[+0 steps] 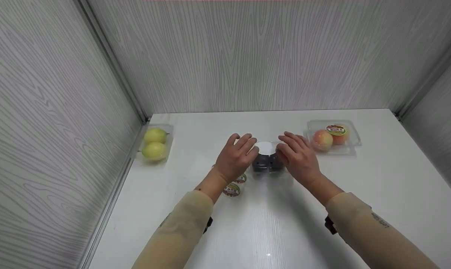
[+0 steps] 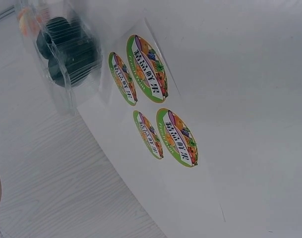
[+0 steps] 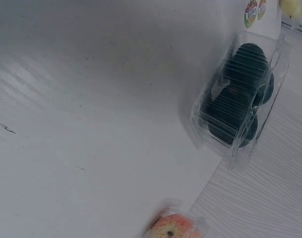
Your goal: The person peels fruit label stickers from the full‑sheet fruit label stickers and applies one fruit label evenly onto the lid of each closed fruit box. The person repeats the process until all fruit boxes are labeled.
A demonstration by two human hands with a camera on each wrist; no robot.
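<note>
A clear plastic clamshell box of dark round fruit stands at the table's middle. Over its top, a white oval sticker spans the space between both hands, with no print showing. My left hand pinches its left end, fingers bent. At its right end the fingertips of my right hand do the same. Both wrist views show the box, as in the right wrist view, with the fingers out of frame above it. Below my left wrist lies a sheet of oval fruit stickers, several of them still on it.
To the right, a clear box of red-yellow fruit carries an oval sticker on its lid. A clear tray with two yellow-green fruits stands by the left wall. Grained panels close off the back and sides of the white table.
</note>
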